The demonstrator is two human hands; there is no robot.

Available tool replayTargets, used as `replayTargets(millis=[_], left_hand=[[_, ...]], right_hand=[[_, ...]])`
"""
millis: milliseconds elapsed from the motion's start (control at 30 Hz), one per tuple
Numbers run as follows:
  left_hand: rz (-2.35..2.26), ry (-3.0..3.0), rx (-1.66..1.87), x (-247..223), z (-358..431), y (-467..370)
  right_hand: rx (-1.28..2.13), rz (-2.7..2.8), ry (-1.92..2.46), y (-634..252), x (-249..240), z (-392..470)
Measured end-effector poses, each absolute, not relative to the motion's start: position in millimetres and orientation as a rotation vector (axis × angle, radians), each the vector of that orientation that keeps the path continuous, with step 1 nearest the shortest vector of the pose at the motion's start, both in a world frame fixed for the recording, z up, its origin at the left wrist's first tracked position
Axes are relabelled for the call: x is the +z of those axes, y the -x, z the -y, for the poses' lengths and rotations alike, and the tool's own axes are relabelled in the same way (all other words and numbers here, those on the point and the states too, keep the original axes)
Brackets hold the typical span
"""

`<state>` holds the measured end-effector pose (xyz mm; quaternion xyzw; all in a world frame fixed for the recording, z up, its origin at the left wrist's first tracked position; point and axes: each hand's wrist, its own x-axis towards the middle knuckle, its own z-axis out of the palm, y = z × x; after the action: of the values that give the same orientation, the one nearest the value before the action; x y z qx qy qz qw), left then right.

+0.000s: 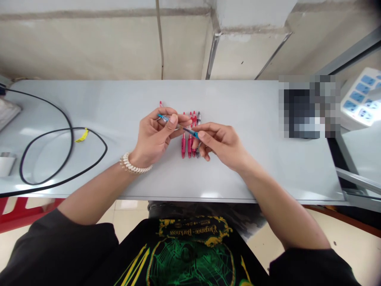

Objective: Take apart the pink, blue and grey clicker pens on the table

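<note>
Above the table, a blue pen (163,117) with a clear barrel spans both hands at a slant. My left hand (157,135) pinches its clear upper part between thumb and fingers, the blue end showing past the thumb. The thumb and forefinger of my right hand (222,143) close on the blue lower end (195,134), a thin dark refill-like length showing between the hands. Behind and below the hands, several red pens (183,147) and a dark grey pen (198,117) lie side by side. Another red pen tip (160,103) peeks out behind my left hand.
A black cable (71,135) with a yellow tag (82,135) loops over the left of the white table (253,178). A white plug-like block (6,165) sits at the left edge. A pixelated dark object (299,113) and a white box with blue pictures (361,97) are at right.
</note>
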<state>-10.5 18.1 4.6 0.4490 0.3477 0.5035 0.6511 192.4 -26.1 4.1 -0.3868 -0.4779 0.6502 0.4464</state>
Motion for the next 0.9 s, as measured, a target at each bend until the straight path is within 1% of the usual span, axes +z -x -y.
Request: replayTargets(millis=[67,133,200,367,433,600,700,833,900], left_hand=[[-0.821,-0.982,1.179,2.6,-19.4,10.0],[-0.869,-0.972,1.171,2.5,-19.4,9.0],[-0.919,-0.975,1.164,3.7,-17.6,7.3],[-0.985,-0.945,1.198,5.5,-12.9,4.2],[-0.981,-0.931,1.218,4.5,-13.0,4.2],[-0.995,-0.951,1.246,2.0,-14.6,4.3],[-0.959,-0.962,1.27,2.8,-14.8,3.7],[-0.976,-0.961,1.266,4.8,-14.5,3.5],[-0.982,-0.967,1.254,4.4,-14.2,4.2]], right_hand=[[1.65,1.176,0.963,-193.2,6.6,27.6],[1.564,1.232,1.006,-192.7,7.7,30.2],[1.361,1.297,1.072,-189.8,5.3,33.3],[0.671,1.577,1.112,-179.0,-10.4,38.1],[0.558,1.575,1.09,-177.2,-12.7,37.8],[0.822,1.365,1.196,-179.8,-3.6,34.9],[0.738,1.401,1.11,-182.4,-0.3,33.2],[0.889,1.398,1.097,-184.4,-0.5,32.7],[0.84,1.445,1.106,-184.8,-0.7,32.9]])
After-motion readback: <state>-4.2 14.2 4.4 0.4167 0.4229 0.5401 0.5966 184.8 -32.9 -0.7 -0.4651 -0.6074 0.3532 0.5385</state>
